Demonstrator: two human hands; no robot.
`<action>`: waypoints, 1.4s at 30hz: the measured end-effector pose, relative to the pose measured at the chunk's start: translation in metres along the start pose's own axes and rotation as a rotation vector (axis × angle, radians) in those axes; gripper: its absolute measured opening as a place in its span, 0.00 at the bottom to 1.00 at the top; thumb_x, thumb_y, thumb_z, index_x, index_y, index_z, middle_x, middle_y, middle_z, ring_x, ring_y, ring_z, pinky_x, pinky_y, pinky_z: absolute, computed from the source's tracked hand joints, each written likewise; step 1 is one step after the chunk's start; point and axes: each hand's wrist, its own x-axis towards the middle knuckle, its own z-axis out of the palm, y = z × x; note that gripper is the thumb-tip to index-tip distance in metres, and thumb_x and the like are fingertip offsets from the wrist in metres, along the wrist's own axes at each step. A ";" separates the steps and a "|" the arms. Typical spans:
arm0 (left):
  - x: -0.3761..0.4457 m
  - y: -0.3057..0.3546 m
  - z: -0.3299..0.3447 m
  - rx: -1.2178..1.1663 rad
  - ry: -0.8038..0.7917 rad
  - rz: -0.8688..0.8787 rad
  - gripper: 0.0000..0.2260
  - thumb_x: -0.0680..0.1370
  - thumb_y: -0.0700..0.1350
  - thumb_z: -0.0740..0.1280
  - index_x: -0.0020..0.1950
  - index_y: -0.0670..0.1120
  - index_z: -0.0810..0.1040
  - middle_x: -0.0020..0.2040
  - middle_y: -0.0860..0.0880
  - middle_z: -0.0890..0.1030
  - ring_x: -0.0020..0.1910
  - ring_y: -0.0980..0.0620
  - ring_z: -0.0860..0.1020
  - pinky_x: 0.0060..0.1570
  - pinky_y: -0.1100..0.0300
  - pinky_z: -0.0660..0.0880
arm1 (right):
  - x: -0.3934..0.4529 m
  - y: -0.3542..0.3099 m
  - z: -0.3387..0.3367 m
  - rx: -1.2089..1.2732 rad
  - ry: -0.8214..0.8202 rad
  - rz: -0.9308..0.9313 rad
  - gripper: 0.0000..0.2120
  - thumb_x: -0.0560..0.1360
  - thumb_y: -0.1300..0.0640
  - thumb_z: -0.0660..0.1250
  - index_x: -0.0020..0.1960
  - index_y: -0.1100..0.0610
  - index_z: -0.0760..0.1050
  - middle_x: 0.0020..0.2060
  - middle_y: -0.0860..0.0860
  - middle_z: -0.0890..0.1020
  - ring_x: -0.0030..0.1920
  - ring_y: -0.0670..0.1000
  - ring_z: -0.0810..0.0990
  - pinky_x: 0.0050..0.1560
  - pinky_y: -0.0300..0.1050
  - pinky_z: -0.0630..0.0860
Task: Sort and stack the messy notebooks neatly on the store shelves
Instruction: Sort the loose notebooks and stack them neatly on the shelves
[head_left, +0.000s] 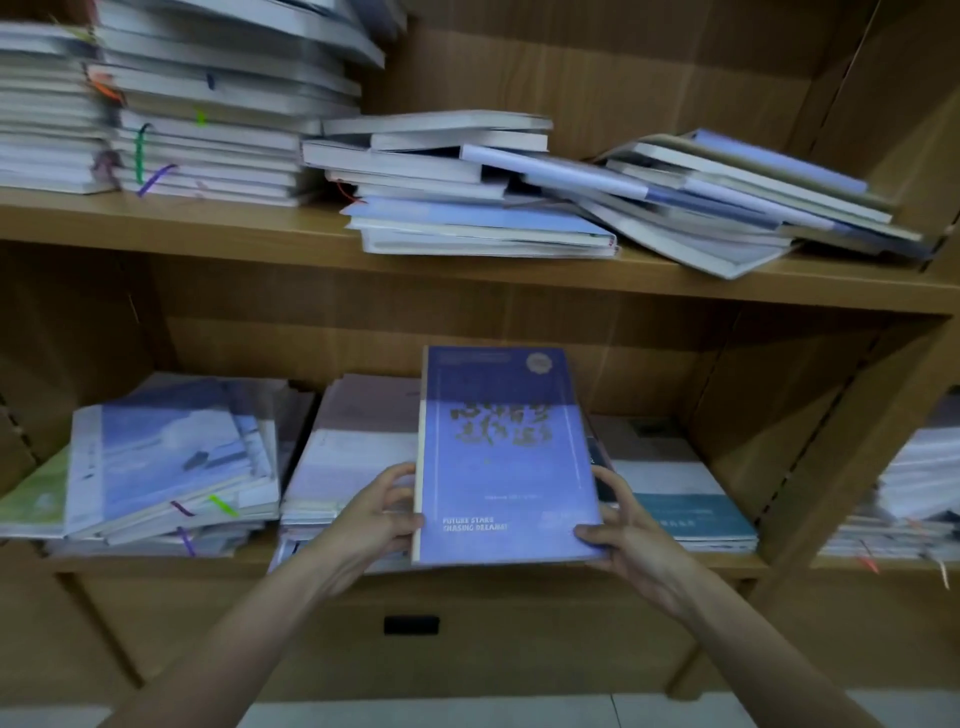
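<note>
Purple notebook (506, 457) gripped at both lower side edges: left hand (382, 512), right hand (621, 530), thumbs on cover. Held above lower shelf (727, 564), over middle stack (343, 467). Upper shelf (208, 228): piles askew.

upper shelf (260, 244): leaning notebook stacks (467, 187) | lower shelf (727, 561): flat notebook piles (171, 467)

Shop: wooden shelves (467, 270) w/ piled notebooks (467, 208).

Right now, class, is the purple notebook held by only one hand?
No: the left hand and the right hand both grip the purple notebook at its lower edges.
</note>
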 end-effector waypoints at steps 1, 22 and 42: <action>0.001 0.003 -0.002 0.018 0.007 0.023 0.21 0.76 0.29 0.62 0.62 0.50 0.69 0.55 0.48 0.77 0.49 0.51 0.80 0.38 0.64 0.79 | 0.000 -0.002 0.002 -0.018 0.003 -0.020 0.30 0.73 0.76 0.62 0.64 0.48 0.66 0.46 0.53 0.85 0.49 0.57 0.82 0.46 0.55 0.80; 0.011 0.038 -0.070 1.388 0.049 0.286 0.20 0.79 0.38 0.61 0.72 0.45 0.66 0.73 0.47 0.67 0.71 0.49 0.66 0.68 0.60 0.62 | 0.049 -0.044 0.093 -0.618 0.188 -0.110 0.11 0.77 0.69 0.62 0.58 0.61 0.76 0.55 0.56 0.77 0.43 0.48 0.77 0.52 0.45 0.79; 0.020 0.267 0.129 1.348 0.475 1.369 0.17 0.70 0.46 0.56 0.53 0.45 0.79 0.54 0.44 0.78 0.53 0.42 0.73 0.48 0.51 0.73 | -0.048 -0.267 -0.042 -0.999 0.359 -0.731 0.32 0.72 0.41 0.66 0.72 0.49 0.62 0.70 0.46 0.64 0.66 0.42 0.62 0.63 0.39 0.60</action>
